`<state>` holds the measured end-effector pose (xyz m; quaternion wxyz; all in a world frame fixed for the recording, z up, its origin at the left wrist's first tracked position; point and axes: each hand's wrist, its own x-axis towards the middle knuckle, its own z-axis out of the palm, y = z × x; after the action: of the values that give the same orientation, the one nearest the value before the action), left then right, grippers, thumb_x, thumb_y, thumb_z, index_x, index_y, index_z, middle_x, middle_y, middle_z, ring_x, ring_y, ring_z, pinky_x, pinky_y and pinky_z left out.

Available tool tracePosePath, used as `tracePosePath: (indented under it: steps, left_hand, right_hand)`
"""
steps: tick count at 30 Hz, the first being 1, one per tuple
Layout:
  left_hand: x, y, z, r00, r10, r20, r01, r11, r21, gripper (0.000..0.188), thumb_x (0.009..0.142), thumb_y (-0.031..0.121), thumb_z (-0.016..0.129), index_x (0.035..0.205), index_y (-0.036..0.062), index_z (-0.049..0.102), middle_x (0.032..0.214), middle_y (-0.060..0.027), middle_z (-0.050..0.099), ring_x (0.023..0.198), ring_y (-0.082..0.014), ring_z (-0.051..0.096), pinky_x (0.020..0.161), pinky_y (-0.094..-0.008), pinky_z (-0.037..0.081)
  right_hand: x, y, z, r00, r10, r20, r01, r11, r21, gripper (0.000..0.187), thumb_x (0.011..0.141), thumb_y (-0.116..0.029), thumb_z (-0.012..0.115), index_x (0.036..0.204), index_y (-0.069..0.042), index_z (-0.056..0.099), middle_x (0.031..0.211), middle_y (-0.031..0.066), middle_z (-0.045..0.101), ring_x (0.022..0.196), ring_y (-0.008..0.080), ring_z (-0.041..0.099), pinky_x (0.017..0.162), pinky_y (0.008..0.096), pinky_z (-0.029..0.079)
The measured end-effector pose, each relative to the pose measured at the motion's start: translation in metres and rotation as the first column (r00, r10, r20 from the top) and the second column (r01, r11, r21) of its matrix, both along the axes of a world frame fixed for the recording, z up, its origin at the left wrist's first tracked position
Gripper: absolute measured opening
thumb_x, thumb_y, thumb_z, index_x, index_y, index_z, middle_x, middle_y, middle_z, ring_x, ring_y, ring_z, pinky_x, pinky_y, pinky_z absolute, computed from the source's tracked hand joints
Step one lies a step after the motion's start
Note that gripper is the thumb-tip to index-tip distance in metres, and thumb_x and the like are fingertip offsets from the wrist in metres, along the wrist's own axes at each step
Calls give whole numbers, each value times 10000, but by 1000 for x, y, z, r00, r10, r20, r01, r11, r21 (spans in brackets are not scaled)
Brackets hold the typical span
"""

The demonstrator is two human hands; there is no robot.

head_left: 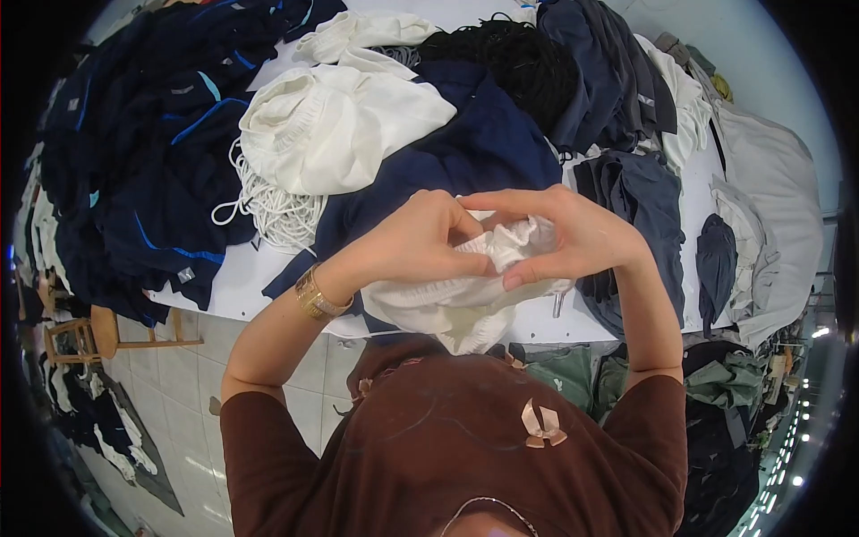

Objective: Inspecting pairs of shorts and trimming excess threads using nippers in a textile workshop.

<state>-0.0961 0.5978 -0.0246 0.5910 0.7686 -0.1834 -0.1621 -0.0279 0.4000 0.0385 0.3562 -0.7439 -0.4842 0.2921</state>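
A white garment [474, 322] with a gathered elastic waistband [514, 240] is bunched up between my hands above the table's near edge. My left hand [416, 237] is closed on the left part of the waistband, its thumb lying along the fabric. From the right, my right hand [586, 234] arches over the same band, its thumb near my left thumb and its fingers reaching across to my left hand. Below my right hand a small, thin shiny piece [558, 304] hangs beside the fabric; its kind cannot be made out.
Another white gathered garment [344, 125] lies on navy cloth [438, 170], beside a bundle of white cords [277, 210]. Black cords [510, 67] are heaped behind. Navy garments [143, 152] fill the left, dark grey ones [644, 215] the right. A wooden stool [107, 333] stands at lower left.
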Motion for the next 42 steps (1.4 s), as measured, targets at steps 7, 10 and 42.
tracePosePath:
  steps: [7, 10, 42]
  left_hand:
    - [18, 25, -12, 931, -231, -282, 218, 973, -75, 336, 798, 298, 701, 821, -38, 685, 635, 7, 595, 574, -31, 466, 525, -215, 383]
    - [11, 33, -24, 925, -267, -270, 239, 962, -132, 319, 832, 278, 685, 850, -41, 679, 648, 36, 582, 586, -12, 448, 524, -191, 376]
    - [14, 15, -20, 987, -122, -106, 127, 991, 45, 347, 778, 319, 698, 795, -27, 689, 562, -16, 534, 533, -65, 433, 496, -244, 358]
  right_hand:
    - [-5, -18, -7, 939, -180, -294, 198, 980, 33, 199, 712, -61, 727, 893, -25, 653, 839, 30, 638, 778, 77, 559, 731, 225, 439]
    - [-9, -27, -10, 940, -304, -155, 311, 950, 21, 157, 718, -65, 719, 829, -31, 612, 777, -1, 595, 730, 57, 522, 670, 207, 410]
    - [-15, -47, -30, 953, -289, 92, 292, 956, -21, 211, 755, -137, 728, 845, -22, 577, 726, 28, 594, 624, 65, 517, 561, 223, 396]
